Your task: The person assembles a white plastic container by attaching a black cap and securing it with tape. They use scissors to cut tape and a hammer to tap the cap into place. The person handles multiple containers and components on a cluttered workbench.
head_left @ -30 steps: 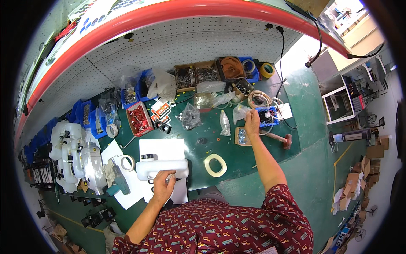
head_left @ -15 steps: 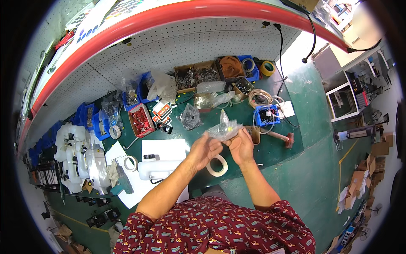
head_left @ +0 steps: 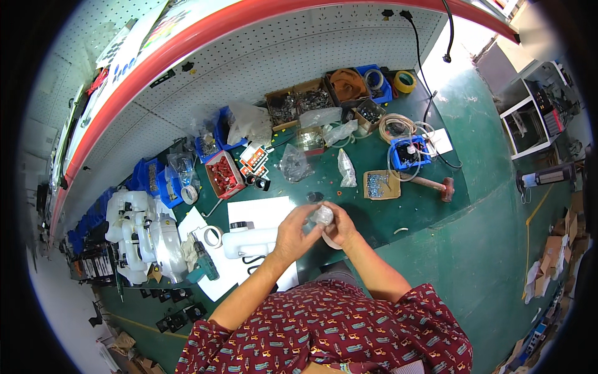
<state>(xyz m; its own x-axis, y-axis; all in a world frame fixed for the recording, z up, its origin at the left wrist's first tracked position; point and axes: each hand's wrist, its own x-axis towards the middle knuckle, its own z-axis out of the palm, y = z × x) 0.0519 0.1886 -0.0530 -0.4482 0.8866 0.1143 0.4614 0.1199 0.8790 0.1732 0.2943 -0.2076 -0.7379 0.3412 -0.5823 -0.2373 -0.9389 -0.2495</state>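
A crumpled clear plastic bag (head_left: 323,215) is bunched up between my two hands above the front of the green bench. My left hand (head_left: 294,235) curls round its left side, and my right hand (head_left: 341,225) closes on it from the right. What the bag contains, if anything, I cannot make out. Below the hands, a roll of tape (head_left: 331,242) is mostly covered. A small black round part (head_left: 315,196) lies just beyond the fingers. Left of my left hand, a white plastic tank (head_left: 249,242) with a black cap rests on white paper (head_left: 261,210).
Farther off lie a clear bag (head_left: 295,163), a slim wrapped piece (head_left: 346,168) and a cardboard tray (head_left: 391,193) of small screws. A hammer (head_left: 446,188) sits at the right, a green drill (head_left: 204,262) at the left. Bins and boxes of parts (head_left: 224,175) line the back.
Both hands have drawn the plastic bag nearer my body and bunched it smaller. The screw tray and wrapped piece, partly covered before, now show fully. The whole view has shifted slightly.
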